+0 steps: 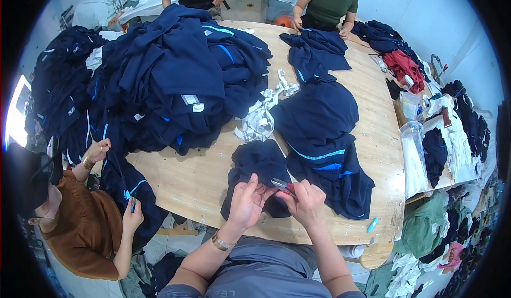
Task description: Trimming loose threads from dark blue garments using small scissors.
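A small navy garment (258, 159) lies crumpled on the table in front of me. My left hand (246, 202) is at its near part, palm turned up, with the fingers closed on the dark cloth. Any thread between those fingers is too small to see. In my right hand (305, 203) is a pair of thread snips (285, 186) with red handles. Their metal blades point left, close to my left fingertips and over the cloth. Right beside this piece, a heap of navy garments with light blue trim (319, 111) stretches away from me.
A tall pile of navy garments (159, 63) covers the table's left side. White fabric strips (258, 119) lie mid-table. A turquoise marker (372, 224) sits near the right edge. One co-worker (80, 223) works at left, others stand at the far side. Clear plastic containers (412, 149) stand at right.
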Demonstrator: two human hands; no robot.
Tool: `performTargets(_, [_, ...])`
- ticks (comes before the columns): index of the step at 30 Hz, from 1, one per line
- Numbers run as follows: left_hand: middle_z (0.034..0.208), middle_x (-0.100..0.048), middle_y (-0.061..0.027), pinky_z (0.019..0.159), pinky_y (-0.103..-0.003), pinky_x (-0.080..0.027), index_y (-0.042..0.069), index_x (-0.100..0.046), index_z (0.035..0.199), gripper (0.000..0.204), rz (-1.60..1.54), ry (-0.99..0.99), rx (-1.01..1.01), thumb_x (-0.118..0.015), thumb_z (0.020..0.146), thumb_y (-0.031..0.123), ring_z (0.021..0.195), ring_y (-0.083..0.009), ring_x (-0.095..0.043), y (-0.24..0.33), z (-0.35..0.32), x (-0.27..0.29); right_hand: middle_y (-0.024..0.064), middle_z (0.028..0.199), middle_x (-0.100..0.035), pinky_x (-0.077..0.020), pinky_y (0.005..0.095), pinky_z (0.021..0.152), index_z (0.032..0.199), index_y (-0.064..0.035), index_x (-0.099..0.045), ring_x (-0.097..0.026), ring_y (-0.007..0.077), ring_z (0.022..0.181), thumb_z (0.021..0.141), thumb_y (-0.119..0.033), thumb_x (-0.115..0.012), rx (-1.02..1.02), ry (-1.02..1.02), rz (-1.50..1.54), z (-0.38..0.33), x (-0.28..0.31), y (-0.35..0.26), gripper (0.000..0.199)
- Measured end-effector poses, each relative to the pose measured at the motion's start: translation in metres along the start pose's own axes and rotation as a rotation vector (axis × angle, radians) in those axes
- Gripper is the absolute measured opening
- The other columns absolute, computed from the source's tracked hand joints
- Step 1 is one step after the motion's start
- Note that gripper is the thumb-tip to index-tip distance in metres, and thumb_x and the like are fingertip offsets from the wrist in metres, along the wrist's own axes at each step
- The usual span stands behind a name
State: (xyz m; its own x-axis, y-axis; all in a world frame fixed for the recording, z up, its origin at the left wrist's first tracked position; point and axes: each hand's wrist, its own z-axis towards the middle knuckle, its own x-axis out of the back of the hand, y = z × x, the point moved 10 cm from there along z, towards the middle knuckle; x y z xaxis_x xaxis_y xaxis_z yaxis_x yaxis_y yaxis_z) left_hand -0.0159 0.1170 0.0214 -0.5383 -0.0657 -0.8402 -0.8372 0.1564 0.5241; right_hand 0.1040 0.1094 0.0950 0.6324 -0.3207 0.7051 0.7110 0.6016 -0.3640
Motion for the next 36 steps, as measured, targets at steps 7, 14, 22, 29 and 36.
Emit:
performTargets(7, [0.103,-0.063,-0.0143,0.090,-0.034,-0.048,-0.005,-0.058,0.104,0.033,0.087,-0.010,-0.052,-0.038,0.098,0.021,0.097,-0.0212,-0.061,0.001,-0.001,-0.001,0.0049,0.057,-0.046,-0.0331,0.0308,0.044,0.069,-0.0042,-0.054,-0.044,0.0214,0.045,0.070,-0.035,-0.073,0.062,0.004,-0.006,0.005,0.004,-0.003,0.036])
performTargets(14, [0.103,-0.063,-0.0145,0.095,-0.036,-0.045,-0.005,-0.058,0.102,0.031,0.056,0.007,-0.083,-0.040,0.098,0.020,0.096,-0.0210,-0.061,0.002,0.002,0.001,0.0023,0.058,-0.046,-0.0321,0.0230,0.047,0.073,-0.0037,-0.051,-0.040,0.0146,0.045,0.077,-0.028,-0.071,-0.244,0.104,0.372,-0.012,-0.003,0.028,0.032])
performTargets(22, [0.105,-0.062,-0.0147,0.093,-0.034,-0.046,-0.004,-0.058,0.100,0.030,0.126,-0.037,-0.107,-0.039,0.098,0.019,0.097,-0.0188,-0.060,-0.016,0.002,0.008,-0.0040,0.054,-0.039,-0.0238,0.0202,0.042,0.076,-0.0021,-0.055,-0.033,0.0007,0.048,0.077,-0.014,-0.072,-0.644,0.001,0.670,-0.015,-0.039,0.021,0.021])
performTargets(29, [0.100,-0.063,-0.0092,0.092,-0.033,-0.046,-0.002,-0.062,0.093,0.028,0.084,0.089,-0.047,-0.044,0.097,0.019,0.094,-0.0151,-0.059,-0.011,0.004,0.001,-0.0017,0.059,-0.052,-0.0303,0.0192,0.044,0.077,-0.0005,-0.057,-0.043,0.0026,0.052,0.076,-0.008,-0.069,-0.511,-0.194,0.819,-0.024,-0.021,-0.005,0.014])
performTargets(36, [0.103,-0.063,-0.0101,0.094,-0.037,-0.045,-0.001,-0.060,0.099,0.029,-0.007,0.029,-0.082,-0.042,0.097,0.020,0.097,-0.0170,-0.059,-0.006,0.007,-0.003,0.0070,0.059,-0.047,-0.0338,0.0291,0.043,0.075,-0.0009,-0.055,-0.046,0.0190,0.048,0.071,-0.020,-0.075,-0.359,-0.047,0.522,-0.025,0.003,0.014,0.028])
